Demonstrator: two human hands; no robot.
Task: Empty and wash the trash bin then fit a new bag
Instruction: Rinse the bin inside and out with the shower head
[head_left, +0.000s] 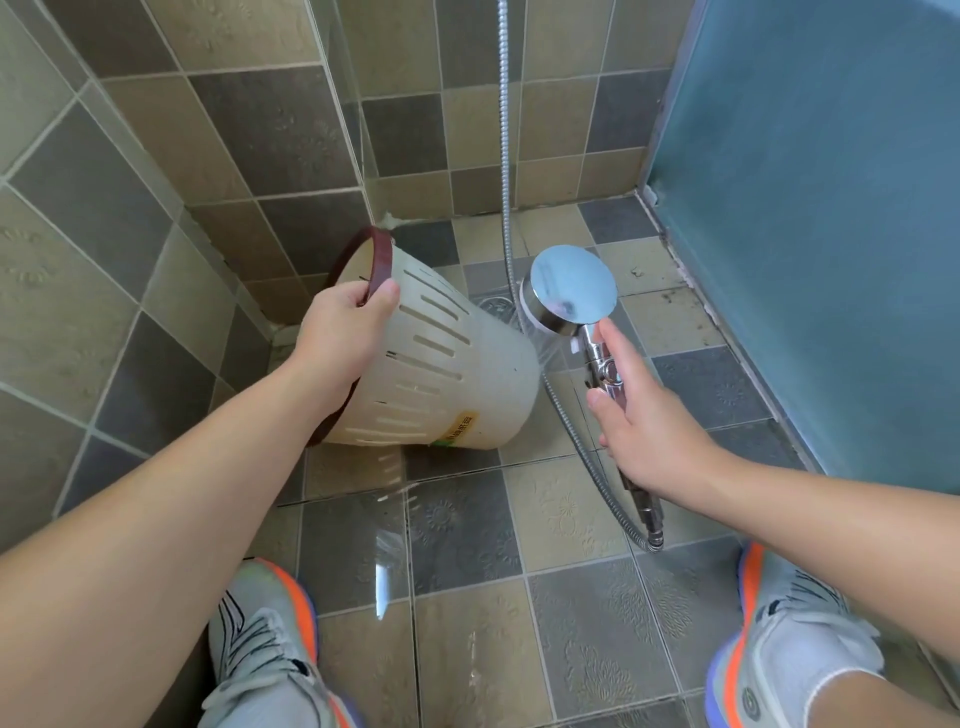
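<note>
Room: tiled shower corner; wet floor (467, 525), blue frosted panel (810, 208) at right.
Trash bin (447, 374): white, slotted wall, dark red rim (382, 254); tilted on its side above the floor, base toward the shower head.
Hose (505, 156): metal, hangs down the wall, loops past the bin's base.
Shower head (571, 288): chrome, spraying onto the bin's base.
Shoes (270, 639): grey and orange, at bottom edge.
Left hand (340, 332): closed over the rim, thumb outside.
Right hand (641, 421): wrapped loosely round the shower handle, index finger extended.

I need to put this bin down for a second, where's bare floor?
Bare tiles lie between the two shoes, and along the blue panel right of the hose. It is crowded by the corner, where the bin, shower head and floor drain meet.
</note>
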